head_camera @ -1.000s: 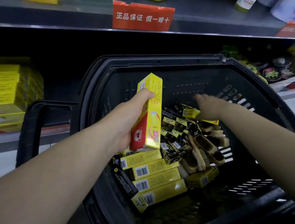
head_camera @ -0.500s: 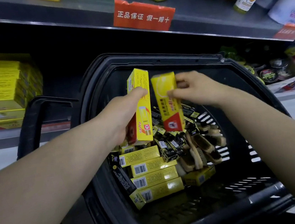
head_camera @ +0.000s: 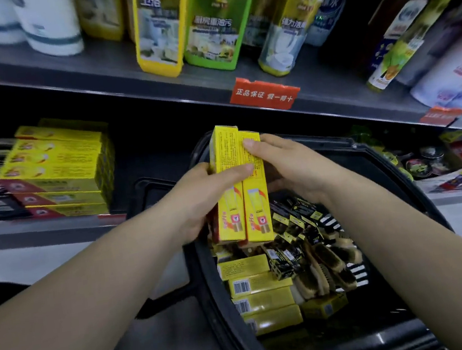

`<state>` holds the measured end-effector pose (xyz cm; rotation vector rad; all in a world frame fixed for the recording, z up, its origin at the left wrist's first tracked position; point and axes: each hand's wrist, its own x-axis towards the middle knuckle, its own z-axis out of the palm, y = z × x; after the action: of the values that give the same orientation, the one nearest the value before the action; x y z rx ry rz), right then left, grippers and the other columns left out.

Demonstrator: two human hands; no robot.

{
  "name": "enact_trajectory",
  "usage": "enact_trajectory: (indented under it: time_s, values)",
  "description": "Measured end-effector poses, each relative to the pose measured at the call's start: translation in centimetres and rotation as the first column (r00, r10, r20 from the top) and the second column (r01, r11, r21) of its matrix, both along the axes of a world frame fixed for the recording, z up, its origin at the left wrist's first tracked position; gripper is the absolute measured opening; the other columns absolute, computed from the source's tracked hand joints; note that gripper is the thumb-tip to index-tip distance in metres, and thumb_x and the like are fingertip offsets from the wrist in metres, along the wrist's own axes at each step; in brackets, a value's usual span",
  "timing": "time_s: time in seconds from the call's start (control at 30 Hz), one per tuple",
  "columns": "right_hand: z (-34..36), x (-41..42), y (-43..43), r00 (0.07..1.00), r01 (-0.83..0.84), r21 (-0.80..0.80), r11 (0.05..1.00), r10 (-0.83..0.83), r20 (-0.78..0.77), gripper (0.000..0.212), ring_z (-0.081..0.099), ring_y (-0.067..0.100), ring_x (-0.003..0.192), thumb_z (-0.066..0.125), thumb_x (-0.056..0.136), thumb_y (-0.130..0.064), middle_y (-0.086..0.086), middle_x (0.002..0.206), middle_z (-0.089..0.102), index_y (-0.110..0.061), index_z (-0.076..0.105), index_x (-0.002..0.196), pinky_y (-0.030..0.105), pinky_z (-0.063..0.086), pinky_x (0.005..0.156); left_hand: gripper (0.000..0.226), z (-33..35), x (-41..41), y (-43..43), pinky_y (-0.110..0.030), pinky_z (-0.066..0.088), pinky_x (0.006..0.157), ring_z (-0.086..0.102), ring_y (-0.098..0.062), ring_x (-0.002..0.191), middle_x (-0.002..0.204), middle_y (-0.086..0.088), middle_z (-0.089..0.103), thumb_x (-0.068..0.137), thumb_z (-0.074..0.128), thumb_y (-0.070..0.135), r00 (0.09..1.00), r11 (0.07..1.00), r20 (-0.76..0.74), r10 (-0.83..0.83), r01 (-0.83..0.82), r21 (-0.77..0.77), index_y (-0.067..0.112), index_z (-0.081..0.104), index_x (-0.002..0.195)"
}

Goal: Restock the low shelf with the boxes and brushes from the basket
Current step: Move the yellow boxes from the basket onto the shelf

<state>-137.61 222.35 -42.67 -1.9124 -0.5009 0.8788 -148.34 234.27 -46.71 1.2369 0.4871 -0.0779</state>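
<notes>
Gripping two yellow boxes [head_camera: 243, 217] above the basket [head_camera: 373, 157], left hand [head_camera: 198, 202] and right hand [head_camera: 290, 167], shelf stack [head_camera: 58, 172] to the left.

Held boxes [head_camera: 240, 191]: yellow, red logo near base. Basket [head_camera: 398, 171]: black. Brushes [head_camera: 322, 268]: tan/brown bristles. Small boxes [head_camera: 287, 220]: black w/ yellow. Shelf tag [head_camera: 264, 92]: red, white chars.

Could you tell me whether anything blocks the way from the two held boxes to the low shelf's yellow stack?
Nothing visible does: the held boxes sit above the basket, with open space leftward to the yellow stack.
</notes>
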Motion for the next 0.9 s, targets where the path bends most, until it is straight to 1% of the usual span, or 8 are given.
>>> enact_trajectory:
  time_s: [0.13, 0.3, 0.37, 0.53, 0.63, 0.73, 0.8, 0.9]
  values:
    - [1.0, -1.4, 3.5, 0.991, -0.076, 0.026, 0.997, 0.078, -0.109, 0.025, 0.071, 0.012, 0.083, 0.054, 0.091, -0.042, -0.004, 0.090, 0.074, -0.021, 0.064, 0.101, 0.026, 0.057, 0.066, 0.073, 0.7, -3.0, 3.6, -0.045, 0.057, 0.079, 0.072, -0.023, 0.084, 0.093, -0.006, 0.075, 0.054, 0.074, 0.053, 1.000, 1.000, 0.008, 0.023, -0.023, -0.011, 0.018, 0.059, 0.117]
    - [0.4, -3.3, 9.7, 0.986, 0.009, 0.111, 0.994, 0.010, -0.164, 0.016, 0.068, 0.014, 0.063, 0.051, 0.094, -0.029, 0.003, 0.080, 0.064, -0.016, 0.052, 0.104, 0.029, 0.056, 0.057, 0.036, 1.0, -6.1, 9.6, -0.029, 0.056, 0.050, 0.072, -0.013, 0.068, 0.075, 0.005, 0.075, 0.072, 0.069, 0.046, 0.996, 0.996, -0.002, 0.087, -0.088, -0.018, 0.026, 0.062, 0.101]
    - [-0.2, -3.7, 12.2, 0.977, 0.018, 0.113, 0.993, 0.007, -0.213, 0.012, 0.068, 0.016, 0.061, 0.050, 0.094, -0.028, 0.002, 0.076, 0.064, -0.019, 0.052, 0.101, 0.030, 0.056, 0.057, 0.049, 0.5, -7.0, 12.7, -0.030, 0.056, 0.056, 0.072, -0.015, 0.074, 0.083, 0.004, 0.075, 0.063, 0.071, 0.050, 0.990, 0.990, -0.026, 0.140, -0.139, 0.033, 0.027, 0.061, 0.105]
    - [-2.1, -4.1, 18.1, 0.979, -0.034, -0.035, 0.999, 0.026, -0.200, 0.024, 0.065, 0.009, 0.051, 0.055, 0.089, -0.041, -0.003, 0.057, 0.066, -0.019, 0.060, 0.079, 0.018, 0.050, 0.046, 0.037, -1.9, -9.4, 19.6, -0.039, 0.057, 0.066, 0.072, -0.023, 0.076, 0.086, -0.004, 0.075, 0.073, 0.074, 0.042, 0.951, 0.956, -0.105, 0.290, -0.284, 0.067, 0.024, 0.063, 0.103]
    - [-3.5, -3.8, 21.4, 0.996, 0.017, -0.139, 0.990, -0.029, -0.090, 0.036, 0.057, 0.011, 0.039, 0.057, 0.085, -0.051, -0.002, 0.050, 0.063, -0.015, 0.059, 0.076, 0.016, 0.043, 0.039, 0.040, -4.4, -10.3, 22.7, -0.042, 0.057, 0.063, 0.069, -0.028, 0.077, 0.091, -0.008, 0.072, 0.074, 0.075, 0.039, 0.864, 0.872, -0.133, 0.485, -0.466, 0.153, 0.019, 0.060, 0.105]
    - [-5.3, -2.8, 24.2, 0.983, 0.154, -0.129, 0.980, -0.164, -0.076, 0.038, 0.052, 0.010, 0.033, 0.055, 0.087, -0.051, -0.002, 0.045, 0.060, -0.014, 0.057, 0.076, 0.016, 0.044, 0.037, 0.057, -6.2, -10.8, 24.8, -0.049, 0.055, 0.080, 0.065, -0.031, 0.093, 0.105, -0.009, 0.066, 0.072, 0.076, 0.042, 0.770, 0.782, -0.157, 0.619, -0.585, 0.216, 0.016, 0.053, 0.118]
    - [-6.4, -2.1, 25.8, 0.951, 0.259, -0.037, 0.965, -0.261, -0.166, 0.031, 0.058, 0.014, 0.043, 0.053, 0.093, -0.040, 0.002, 0.055, 0.064, -0.013, 0.058, 0.076, 0.019, 0.050, 0.040, 0.046, -7.2, -10.8, 25.7, -0.042, 0.055, 0.077, 0.066, -0.026, 0.088, 0.098, -0.006, 0.067, 0.074, 0.075, 0.039, 0.752, 0.764, -0.152, 0.641, -0.608, 0.214, 0.017, 0.056, 0.110]
    - [-8.6, -0.6, 27.8, 0.941, 0.297, 0.070, 0.952, -0.279, -0.191, 0.015, 0.062, 0.017, 0.077, 0.053, 0.095, -0.023, 0.005, 0.093, 0.066, -0.021, 0.059, 0.081, 0.027, 0.055, 0.061, 0.037, -7.9, -10.3, 26.4, -0.041, 0.055, 0.075, 0.066, -0.025, 0.087, 0.097, -0.006, 0.067, 0.077, 0.074, 0.036, 0.760, 0.775, -0.155, 0.631, -0.610, 0.165, 0.018, 0.056, 0.104]
